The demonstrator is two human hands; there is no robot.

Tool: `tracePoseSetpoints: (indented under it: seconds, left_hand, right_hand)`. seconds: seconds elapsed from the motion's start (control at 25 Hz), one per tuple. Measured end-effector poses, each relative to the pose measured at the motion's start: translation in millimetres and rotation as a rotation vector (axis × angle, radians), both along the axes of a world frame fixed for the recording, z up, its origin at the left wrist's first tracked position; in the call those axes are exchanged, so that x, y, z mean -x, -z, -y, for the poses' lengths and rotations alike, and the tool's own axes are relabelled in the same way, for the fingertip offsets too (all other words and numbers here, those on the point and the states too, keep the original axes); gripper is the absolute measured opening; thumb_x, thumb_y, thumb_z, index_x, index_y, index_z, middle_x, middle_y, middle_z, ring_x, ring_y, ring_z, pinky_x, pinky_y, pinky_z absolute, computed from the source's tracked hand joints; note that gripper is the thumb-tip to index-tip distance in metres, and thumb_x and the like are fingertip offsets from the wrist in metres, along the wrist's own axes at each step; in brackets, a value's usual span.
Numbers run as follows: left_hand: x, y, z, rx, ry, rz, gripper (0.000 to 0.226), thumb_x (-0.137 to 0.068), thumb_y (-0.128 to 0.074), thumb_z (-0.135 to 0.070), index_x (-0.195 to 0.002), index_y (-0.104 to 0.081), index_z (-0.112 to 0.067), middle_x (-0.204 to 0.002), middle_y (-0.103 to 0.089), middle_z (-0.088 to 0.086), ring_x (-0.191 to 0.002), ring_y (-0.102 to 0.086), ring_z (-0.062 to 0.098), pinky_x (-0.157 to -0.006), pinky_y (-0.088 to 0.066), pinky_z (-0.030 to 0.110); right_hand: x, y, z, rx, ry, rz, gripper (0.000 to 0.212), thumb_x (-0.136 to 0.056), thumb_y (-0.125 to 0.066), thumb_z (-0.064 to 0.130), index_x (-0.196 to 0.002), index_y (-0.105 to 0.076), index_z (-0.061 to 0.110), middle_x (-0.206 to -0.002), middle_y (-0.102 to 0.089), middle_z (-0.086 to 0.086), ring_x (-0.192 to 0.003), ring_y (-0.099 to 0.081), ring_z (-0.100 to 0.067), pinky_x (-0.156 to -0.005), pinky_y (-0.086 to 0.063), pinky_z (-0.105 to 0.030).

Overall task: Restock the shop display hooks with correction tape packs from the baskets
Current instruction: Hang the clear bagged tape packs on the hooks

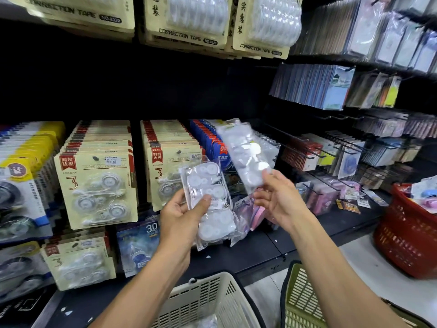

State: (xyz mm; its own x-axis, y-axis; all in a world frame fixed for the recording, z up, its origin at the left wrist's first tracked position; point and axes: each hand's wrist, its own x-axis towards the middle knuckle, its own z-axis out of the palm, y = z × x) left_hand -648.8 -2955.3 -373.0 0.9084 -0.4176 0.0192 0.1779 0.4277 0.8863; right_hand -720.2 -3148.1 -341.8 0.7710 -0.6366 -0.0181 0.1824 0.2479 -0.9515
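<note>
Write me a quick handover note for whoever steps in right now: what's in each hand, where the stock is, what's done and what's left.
Left hand: holds a stack of clear packs of white correction tape.
Right hand: pinches one clear pack, raised toward the hooks.
Stock: white basket and green basket sit below; red basket stands on the right.
Done: the carded packs already fill their hooks.
Left: hang the raised pack, then the ones in the left hand, then whatever remains in the baskets.

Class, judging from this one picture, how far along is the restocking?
Done: hooks of carded correction tape already hang full. In hand: the left hand holds one clear pack, and the right hand lifts another. Left: both need hanging; the red basket still holds stock.
</note>
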Motion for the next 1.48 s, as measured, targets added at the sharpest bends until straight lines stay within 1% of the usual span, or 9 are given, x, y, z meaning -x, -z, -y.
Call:
tracePoseSetpoints:
  seconds: [0.2, 0.56, 0.76, 0.88, 1.0, 1.12, 1.28, 1.4, 1.48]
  left_hand:
    - [-7, 2, 0, 0.013, -0.054, -0.063, 0.024, -0.096, -0.063, -0.001, -0.109, -0.068, -0.02, -0.106, -0.078, 0.006, -0.089, -0.073, 0.023, -0.084, -0.059, 0.043]
    - [-5, 4, 4, -0.054, -0.067, -0.027, 0.026, -0.095, -0.066, -0.005, -0.115, -0.068, -0.021, -0.102, -0.079, -0.001, -0.096, -0.075, 0.023, -0.09, -0.059, 0.048]
    - [-5, 3, 1, -0.067, -0.064, -0.003, 0.023, -0.096, -0.064, -0.003, -0.108, -0.068, -0.023, -0.09, -0.079, -0.01, -0.076, -0.074, 0.007, -0.072, -0.061, 0.031]
    - [-5, 4, 0, -0.075, -0.057, -0.001, 0.025, -0.097, -0.064, -0.004, -0.113, -0.068, -0.023, -0.095, -0.08, -0.007, -0.079, -0.075, 0.009, -0.068, -0.062, 0.029]
    - [-3, 4, -1, -0.077, -0.055, 0.005, 0.025, -0.097, -0.065, -0.005, -0.109, -0.067, -0.027, -0.098, -0.08, -0.006, -0.079, -0.075, 0.008, -0.063, -0.059, 0.024]
    - [-1, 1, -2, -0.073, -0.057, 0.01, 0.028, -0.096, -0.064, -0.004, -0.101, -0.065, -0.032, -0.091, -0.079, -0.013, -0.074, -0.073, 0.001, -0.058, -0.055, 0.017]
    - [1, -2, -2, -0.085, -0.051, 0.001, 0.027, -0.097, -0.063, -0.002, -0.101, -0.065, -0.029, -0.084, -0.078, -0.016, -0.071, -0.073, 0.001, -0.058, -0.056, 0.018]
    - [4, -4, -1, -0.105, -0.051, -0.034, 0.026, -0.097, -0.062, -0.001, -0.106, -0.068, -0.025, -0.094, -0.08, -0.008, -0.081, -0.074, 0.009, -0.075, -0.061, 0.032]
    - [2, -4, -1, -0.087, -0.039, -0.086, 0.03, -0.098, -0.057, -0.001, -0.117, -0.069, -0.021, -0.102, -0.079, -0.002, -0.093, -0.073, 0.018, -0.088, -0.059, 0.042]
  right_hand:
    - [6, 20, 31, -0.142, 0.497, 0.067, 0.033, -0.102, -0.057, 0.015, -0.129, -0.038, 0.022, -0.081, -0.056, -0.015, -0.04, -0.056, -0.009, -0.04, -0.053, -0.025]
    - [5, 30, 43, -0.036, 0.536, -0.089, 0.018, -0.1, -0.061, 0.017, -0.114, -0.054, 0.009, -0.076, -0.056, -0.01, -0.046, -0.053, -0.011, -0.036, -0.046, -0.02]
    - [2, 30, 45, -0.07, 0.571, -0.071, 0.025, -0.1, -0.061, 0.019, -0.121, -0.053, 0.01, -0.079, -0.055, -0.01, -0.047, -0.055, -0.011, -0.036, -0.047, -0.02]
    - [0, 27, 44, -0.059, 0.553, -0.081, 0.011, -0.101, -0.06, 0.02, -0.102, -0.052, 0.012, -0.074, -0.056, -0.009, -0.036, -0.052, -0.006, -0.034, -0.046, -0.019]
    - [0, 27, 47, -0.016, 0.586, -0.093, 0.026, -0.1, -0.061, 0.024, -0.113, -0.051, 0.005, -0.068, -0.061, -0.011, -0.032, -0.047, -0.008, -0.034, -0.044, -0.02]
    - [1, 25, 48, -0.071, 0.574, -0.007, 0.036, -0.098, -0.062, 0.012, -0.127, -0.04, 0.009, -0.071, -0.059, -0.013, -0.048, -0.056, -0.016, -0.043, -0.053, -0.026]
    - [7, 33, 56, -0.248, 0.282, -0.022, 0.054, -0.096, -0.057, -0.001, -0.146, -0.034, -0.001, -0.113, -0.066, -0.019, -0.092, -0.067, -0.026, -0.062, -0.061, -0.034]
    - [8, 35, 60, -0.259, 0.25, -0.086, 0.056, -0.095, -0.061, 0.005, -0.146, -0.037, 0.002, -0.137, -0.055, -0.015, -0.102, -0.065, -0.029, -0.063, -0.062, -0.037]
    - [8, 29, 48, -0.109, 0.218, -0.181, 0.065, -0.096, -0.063, 0.01, -0.152, -0.031, 0.014, -0.131, -0.058, -0.009, -0.1, -0.068, -0.031, -0.078, -0.061, -0.042]
